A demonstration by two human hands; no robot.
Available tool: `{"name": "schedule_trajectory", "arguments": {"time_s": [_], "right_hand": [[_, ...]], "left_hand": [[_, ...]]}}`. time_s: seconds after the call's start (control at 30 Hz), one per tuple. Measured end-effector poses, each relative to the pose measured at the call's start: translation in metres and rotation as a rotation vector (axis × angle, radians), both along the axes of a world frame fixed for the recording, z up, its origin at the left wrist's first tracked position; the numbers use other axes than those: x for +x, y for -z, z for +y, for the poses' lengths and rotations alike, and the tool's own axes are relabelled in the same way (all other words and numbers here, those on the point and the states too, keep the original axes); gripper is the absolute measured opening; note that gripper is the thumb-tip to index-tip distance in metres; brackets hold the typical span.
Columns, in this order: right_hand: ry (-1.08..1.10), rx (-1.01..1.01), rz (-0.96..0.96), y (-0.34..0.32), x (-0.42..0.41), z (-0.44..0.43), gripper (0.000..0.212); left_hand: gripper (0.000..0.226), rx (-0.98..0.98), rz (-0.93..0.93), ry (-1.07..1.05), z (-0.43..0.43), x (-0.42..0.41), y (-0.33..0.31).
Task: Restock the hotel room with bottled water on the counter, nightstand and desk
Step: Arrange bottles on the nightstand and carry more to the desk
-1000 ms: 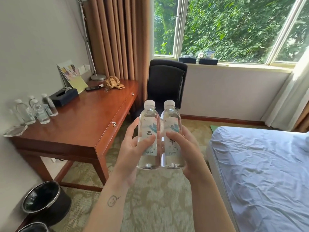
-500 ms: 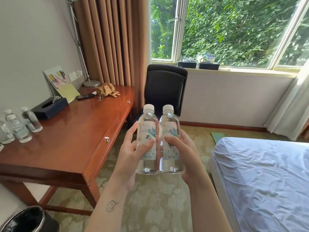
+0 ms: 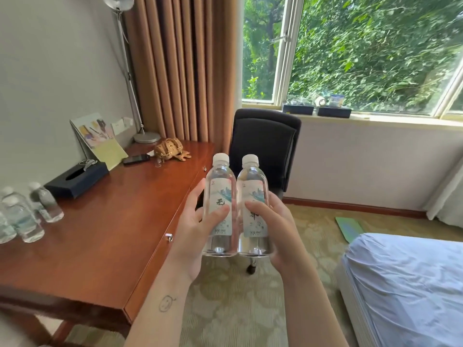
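- Two clear, white-capped, labelled bottles, upright and touching: left bottle (image 3: pixel 220 186) held by left grip (image 3: pixel 193 236), right bottle (image 3: pixel 253 186) by right grip (image 3: pixel 278 231).
- At least three blurred spare bottles (image 3: pixel 46 205) on the surface (image 3: pixel 105 234).

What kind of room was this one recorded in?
Most likely a hotel guest room: a bed with pale sheets, a wooden desk carrying small water bottles and a tissue box, and heavy curtains beside the window.

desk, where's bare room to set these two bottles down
Room for the held bottles: the wide bare stretch of desk between the tissue box and the front edge, beside the standing bottles. Crowded at the back: phone, bag, lamp base.
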State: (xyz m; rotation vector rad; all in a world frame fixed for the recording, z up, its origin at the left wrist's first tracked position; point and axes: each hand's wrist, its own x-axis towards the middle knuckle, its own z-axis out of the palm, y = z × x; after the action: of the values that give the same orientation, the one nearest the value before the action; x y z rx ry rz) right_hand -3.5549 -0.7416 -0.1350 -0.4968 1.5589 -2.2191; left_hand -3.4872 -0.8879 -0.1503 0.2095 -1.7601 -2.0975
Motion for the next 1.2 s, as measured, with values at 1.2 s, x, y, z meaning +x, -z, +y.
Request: {"name": "schedule_trajectory", "arguments": {"time_s": [1.2], "right_hand": [[-0.370,0.124,0.080,0.011,-0.326,-0.127,0.038]], "left_hand": [[0.076,0.145,0.037,-0.383,-0.077,-0.266,0.008]]}}
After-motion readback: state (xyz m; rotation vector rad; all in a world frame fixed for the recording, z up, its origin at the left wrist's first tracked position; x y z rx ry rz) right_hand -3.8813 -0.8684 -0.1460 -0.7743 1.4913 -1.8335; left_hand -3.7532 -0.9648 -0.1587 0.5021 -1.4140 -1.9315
